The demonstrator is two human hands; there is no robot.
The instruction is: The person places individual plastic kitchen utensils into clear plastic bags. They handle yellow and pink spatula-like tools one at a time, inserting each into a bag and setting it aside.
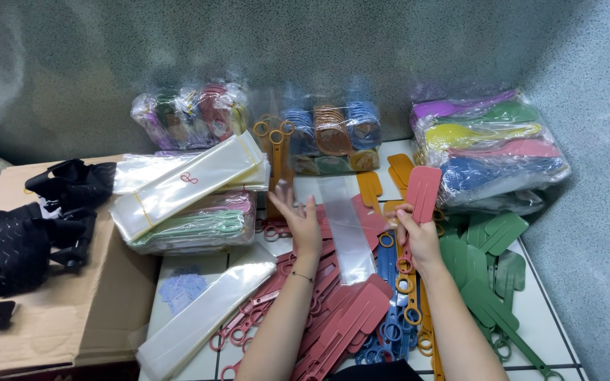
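My right hand (419, 236) grips a pink flat plastic spatula (422, 192) by its handle, blade up. My left hand (299, 220) is spread with fingers apart, its fingertips at the edge of a long clear plastic sleeve (347, 227) that lies over the heap. Under both hands is a pile of the same flat tools with ring handles: pink ones (340, 317), blue ones (388, 296), orange ones (383, 185) and green ones (485, 271) to the right.
A stack of clear sleeves (192, 182) rests on bagged tools at the left. A cardboard box (51, 310) carries black straps (30, 233). Bagged coloured goods (488, 144) line the grey wall. Another clear sleeve (202, 317) lies on the white tiled top.
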